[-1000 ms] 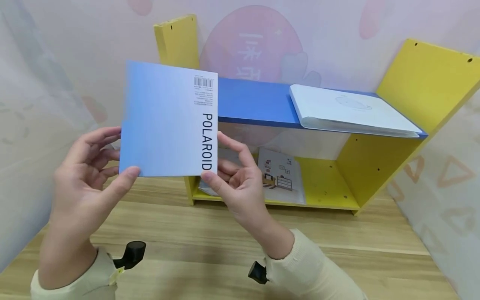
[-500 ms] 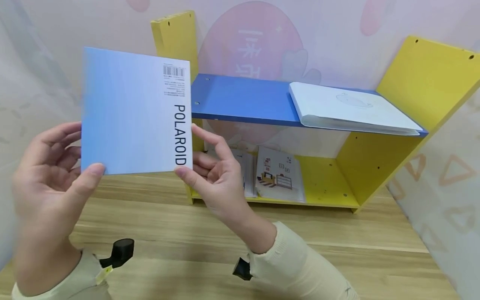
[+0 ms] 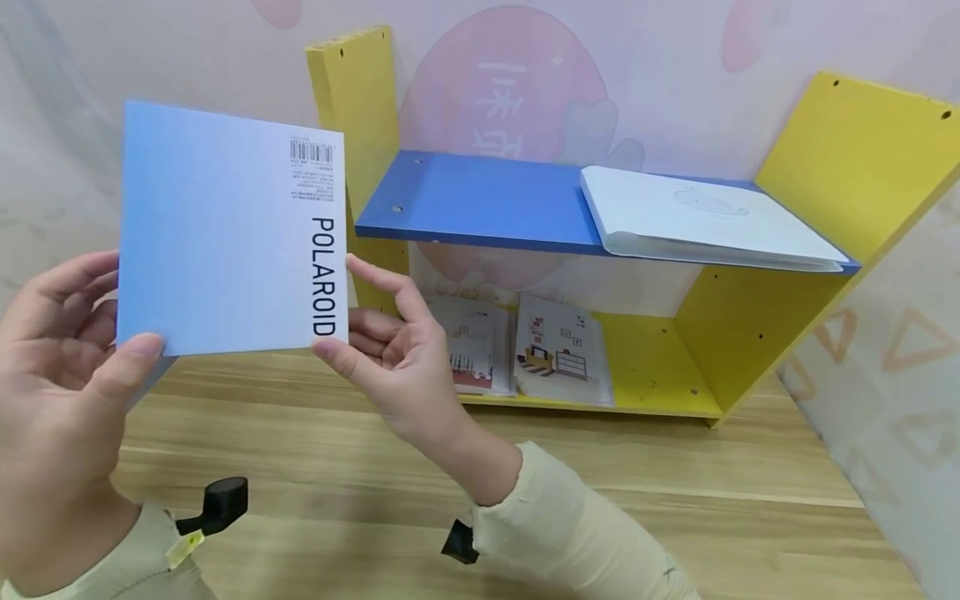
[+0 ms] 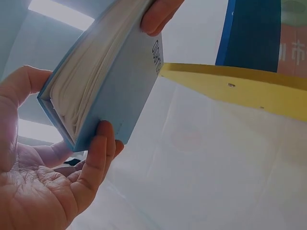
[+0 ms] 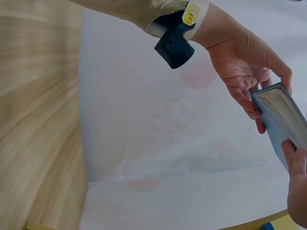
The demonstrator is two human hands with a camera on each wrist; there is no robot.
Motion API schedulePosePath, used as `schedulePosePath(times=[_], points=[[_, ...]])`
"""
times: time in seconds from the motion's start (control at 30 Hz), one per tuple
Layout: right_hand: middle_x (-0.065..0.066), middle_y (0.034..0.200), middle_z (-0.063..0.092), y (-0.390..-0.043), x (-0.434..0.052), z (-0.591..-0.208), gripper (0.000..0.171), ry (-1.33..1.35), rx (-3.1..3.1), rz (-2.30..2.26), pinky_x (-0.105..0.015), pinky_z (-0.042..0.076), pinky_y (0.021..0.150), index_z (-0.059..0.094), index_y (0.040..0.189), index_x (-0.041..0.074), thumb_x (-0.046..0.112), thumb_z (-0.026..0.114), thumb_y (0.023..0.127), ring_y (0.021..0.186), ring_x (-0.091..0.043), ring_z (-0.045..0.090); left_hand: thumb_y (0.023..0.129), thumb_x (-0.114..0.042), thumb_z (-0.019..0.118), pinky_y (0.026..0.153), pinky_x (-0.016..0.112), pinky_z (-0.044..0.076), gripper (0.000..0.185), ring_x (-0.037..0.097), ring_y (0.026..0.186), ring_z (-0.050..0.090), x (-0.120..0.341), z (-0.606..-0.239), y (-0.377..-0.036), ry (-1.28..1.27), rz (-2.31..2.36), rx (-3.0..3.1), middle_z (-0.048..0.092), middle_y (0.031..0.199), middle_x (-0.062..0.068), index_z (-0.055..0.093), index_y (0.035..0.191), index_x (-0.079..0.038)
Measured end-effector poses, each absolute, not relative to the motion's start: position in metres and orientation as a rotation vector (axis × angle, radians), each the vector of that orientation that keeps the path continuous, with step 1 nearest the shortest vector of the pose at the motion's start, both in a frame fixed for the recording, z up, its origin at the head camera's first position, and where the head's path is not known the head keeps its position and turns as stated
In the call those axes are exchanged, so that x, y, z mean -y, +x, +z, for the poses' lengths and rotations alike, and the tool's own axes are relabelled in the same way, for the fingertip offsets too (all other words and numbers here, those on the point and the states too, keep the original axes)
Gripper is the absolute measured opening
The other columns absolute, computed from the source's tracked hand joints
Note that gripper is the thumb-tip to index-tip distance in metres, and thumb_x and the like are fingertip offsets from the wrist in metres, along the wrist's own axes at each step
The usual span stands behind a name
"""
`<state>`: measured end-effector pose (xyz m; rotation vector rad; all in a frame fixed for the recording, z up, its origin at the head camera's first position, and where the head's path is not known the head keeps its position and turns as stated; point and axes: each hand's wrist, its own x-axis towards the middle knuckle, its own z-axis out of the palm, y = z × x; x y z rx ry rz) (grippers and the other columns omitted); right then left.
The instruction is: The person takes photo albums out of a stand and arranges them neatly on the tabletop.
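A square photo album (image 3: 225,233) is held up at the left of the head view. Its pale blue cover reads POLAROID and has a barcode near the top. My left hand (image 3: 63,383) grips the lower left edge, thumb on the near cover and fingers behind it. At the lower right corner my right hand (image 3: 401,358) pinches the album between thumb and fingers. In the left wrist view, the album (image 4: 124,81) shows thick cream pages between its covers, slightly fanned. The right wrist view has the left hand (image 5: 242,62) at one end and the right hand (image 5: 298,187) at the other.
A yellow shelf unit (image 3: 712,350) stands against the wall on the wooden floor (image 3: 337,467). A white binder (image 3: 712,217) with a whale drawing lies on its blue shelf board (image 3: 480,200). Below are an illustrated booklet (image 3: 562,350) and another stack (image 3: 476,342) in clear covers.
Both hands have carried the album to the left, away from the shelf. More of the blue board and the lower booklets shows now. The hold on the album looks the same.
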<state>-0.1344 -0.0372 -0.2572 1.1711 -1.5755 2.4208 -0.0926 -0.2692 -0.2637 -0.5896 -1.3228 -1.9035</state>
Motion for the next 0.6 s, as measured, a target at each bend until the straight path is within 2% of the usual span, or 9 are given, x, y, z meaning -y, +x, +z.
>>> schedulePosePath(times=[0.23, 0.4, 0.6], points=[[-0.041, 0.126, 0.056, -0.137, 0.047, -0.265, 0.067, 1.161, 1.573, 2.465, -0.031, 0.057, 0.09, 0.038, 0.146, 0.0, -0.021, 0.06, 0.086, 0.11, -0.058, 0.058, 0.074, 0.024, 0.063, 0.081, 0.024, 0.056, 0.061, 0.029, 0.099, 0.062, 0.274, -0.271, -0.095, -0.538, -1.911, 1.285, 0.056, 0.125, 0.027, 0.046, 0.133, 0.02], [-0.04, 0.127, 0.057, -0.14, 0.053, -0.271, 0.068, 1.137, 1.595, 2.497, -0.032, 0.057, 0.09, 0.038, 0.147, 0.003, -0.02, 0.06, 0.087, 0.111, -0.057, 0.058, 0.076, 0.027, 0.058, 0.081, 0.023, 0.057, 0.058, 0.028, 0.097, 0.064, 0.279, -0.273, -0.097, -0.547, -1.928, 1.295, 0.058, 0.126, 0.027, 0.045, 0.132, 0.021], [-0.039, 0.129, 0.056, -0.144, 0.061, -0.279, 0.068, 1.118, 1.631, 2.502, -0.037, 0.057, 0.092, 0.038, 0.148, 0.004, -0.019, 0.06, 0.088, 0.113, -0.055, 0.059, 0.08, 0.027, 0.055, 0.082, 0.019, 0.056, 0.057, 0.024, 0.101, 0.064, 0.292, -0.279, -0.097, -0.518, -1.883, 1.431, 0.058, 0.129, 0.022, 0.046, 0.135, 0.017]])
